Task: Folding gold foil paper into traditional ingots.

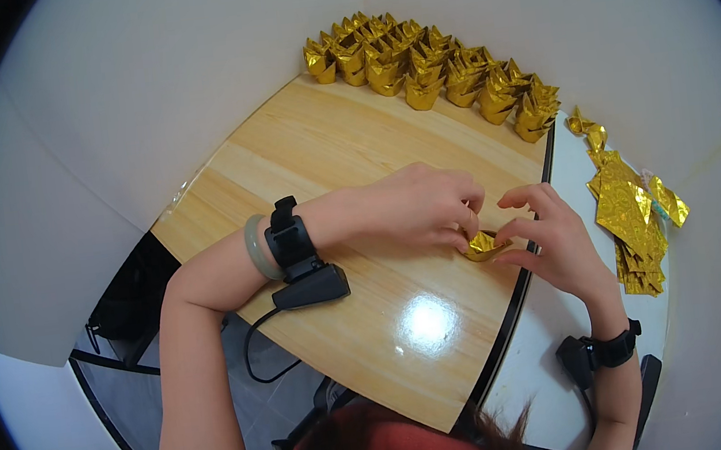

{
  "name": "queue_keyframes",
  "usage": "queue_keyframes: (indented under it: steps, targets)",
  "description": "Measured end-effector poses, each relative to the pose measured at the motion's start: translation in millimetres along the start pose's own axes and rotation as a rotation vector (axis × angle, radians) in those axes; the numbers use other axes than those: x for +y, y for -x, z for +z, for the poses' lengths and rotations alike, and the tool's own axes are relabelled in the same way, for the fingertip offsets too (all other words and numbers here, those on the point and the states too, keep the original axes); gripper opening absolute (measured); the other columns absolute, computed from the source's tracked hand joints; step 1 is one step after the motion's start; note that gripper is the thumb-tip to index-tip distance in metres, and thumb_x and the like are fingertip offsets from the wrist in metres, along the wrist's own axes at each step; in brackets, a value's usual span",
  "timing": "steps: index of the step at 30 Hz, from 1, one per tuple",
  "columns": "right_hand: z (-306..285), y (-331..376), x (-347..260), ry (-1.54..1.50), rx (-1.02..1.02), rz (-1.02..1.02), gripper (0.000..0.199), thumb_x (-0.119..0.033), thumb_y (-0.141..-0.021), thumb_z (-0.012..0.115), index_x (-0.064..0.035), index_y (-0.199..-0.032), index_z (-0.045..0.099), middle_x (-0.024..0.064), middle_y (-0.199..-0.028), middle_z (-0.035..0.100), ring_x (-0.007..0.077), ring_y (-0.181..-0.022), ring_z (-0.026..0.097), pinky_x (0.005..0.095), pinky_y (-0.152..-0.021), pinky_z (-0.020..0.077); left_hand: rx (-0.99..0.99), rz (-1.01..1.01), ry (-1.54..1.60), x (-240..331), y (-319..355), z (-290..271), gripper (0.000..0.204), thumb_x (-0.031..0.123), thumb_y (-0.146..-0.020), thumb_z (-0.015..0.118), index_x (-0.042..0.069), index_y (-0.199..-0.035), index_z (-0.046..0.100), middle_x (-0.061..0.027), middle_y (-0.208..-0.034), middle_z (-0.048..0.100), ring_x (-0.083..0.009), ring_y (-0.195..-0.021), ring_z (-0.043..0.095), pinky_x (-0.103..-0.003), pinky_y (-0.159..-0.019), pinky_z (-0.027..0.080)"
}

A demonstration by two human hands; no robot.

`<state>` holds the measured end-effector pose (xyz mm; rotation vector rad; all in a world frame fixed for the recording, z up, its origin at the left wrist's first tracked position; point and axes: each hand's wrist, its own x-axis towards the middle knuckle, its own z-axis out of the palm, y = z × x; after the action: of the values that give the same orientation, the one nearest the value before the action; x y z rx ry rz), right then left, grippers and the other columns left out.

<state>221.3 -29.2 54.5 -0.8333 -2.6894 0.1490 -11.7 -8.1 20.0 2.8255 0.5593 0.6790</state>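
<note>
Reddish-brown hair [386, 449] fills the bottom of the view, closest of all, just below the near edge of the wooden tabletop [364, 331]. From either side of it, two bare forearms reach up over that tabletop. The left hand [416, 205] sits above the middle of the wood, its fingers curled together and pinching the left end of a small piece of gold foil paper [485, 245]. The right hand [554, 243] meets it from the other side, thumb and forefinger closed on the right end of the same foil piece, the other fingers bent loosely above it. The foil piece is partly folded, held between the two hands close above the tabletop's right edge; whether it touches the wood cannot be told.

On the left wrist are a pale green bangle [258, 248] and, beside it, a black strapped device [297, 250] with a black cable [254, 344] hanging off the tabletop's left edge. A second black wrist strap [610, 348] circles the right wrist.

At the far end of the tabletop, a row of folded gold paper ingots [431, 66] stands packed side by side against the white wall. Off the tabletop's right edge, on a white surface [562, 353], lies a stack of flat gold foil sheets [632, 225].
</note>
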Motion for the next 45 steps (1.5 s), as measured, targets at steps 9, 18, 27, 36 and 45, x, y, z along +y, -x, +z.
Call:
queue_keyframes:
  steps: [9, 18, 27, 36, 45]
  targets:
    - [-4.4, 2.3, 7.4, -0.146, 0.145, 0.073, 0.017, -0.013, -0.071, 0.072, -0.0076, -0.085, 0.063, 0.0067, -0.104, 0.055, 0.0242, -0.097, 0.054, 0.0324, -0.079, 0.0456, -0.008, -0.112, -0.091, -6.7, -4.3, -17.6, 0.009, 0.018, -0.073, 0.07, 0.013, -0.079, 0.067, -0.0029, -0.084, 0.053, -0.0216, -0.081, 0.054, -0.035, -0.064, 0.045]
    - [-0.6, 8.1, 26.3, -0.266, 0.288, 0.166, 0.015, -0.014, -0.082, 0.066, -0.0055, -0.093, 0.06, 0.0085, -0.104, 0.055, 0.0239, -0.094, 0.056, 0.0301, -0.078, 0.0454, 0.349, -0.462, -0.388, -127.0, -3.5, -91.5, 0.008, 0.017, -0.074, 0.07, 0.014, -0.082, 0.07, -0.0015, -0.085, 0.059, -0.0208, -0.085, 0.054, -0.033, -0.076, 0.045]
    - [2.5, 5.3, 21.7, -0.199, 0.183, 0.182, 0.018, -0.02, -0.084, 0.064, -0.0069, -0.094, 0.06, 0.0054, -0.104, 0.057, 0.0228, -0.082, 0.059, 0.0298, -0.068, 0.048, 0.275, -0.621, -0.326, -163.2, -14.9, -69.6, 0.009, 0.015, -0.075, 0.068, 0.014, -0.084, 0.07, 0.0019, -0.09, 0.063, -0.0201, -0.095, 0.051, -0.033, -0.084, 0.044]
    - [4.6, 7.0, 24.8, -0.222, 0.177, 0.18, 0.017, -0.02, -0.085, 0.063, -0.0063, -0.094, 0.06, 0.0057, -0.102, 0.059, 0.0228, -0.078, 0.059, 0.029, -0.064, 0.0484, 0.195, -0.575, -0.369, -172.1, -19.0, -67.9, 0.008, 0.014, -0.077, 0.065, 0.014, -0.083, 0.07, 0.0008, -0.089, 0.062, -0.0221, -0.097, 0.05, -0.033, -0.086, 0.043]
    - [4.0, 5.9, 22.6, -0.244, 0.16, 0.192, 0.017, -0.019, -0.085, 0.062, -0.0051, -0.093, 0.06, 0.007, -0.097, 0.06, 0.024, -0.08, 0.06, 0.0296, -0.065, 0.0495, 0.194, -0.459, -0.428, -172.0, -17.0, -78.1, 0.01, 0.017, -0.08, 0.062, 0.017, -0.087, 0.07, 0.0, -0.085, 0.061, -0.0224, -0.092, 0.049, -0.035, -0.083, 0.043]
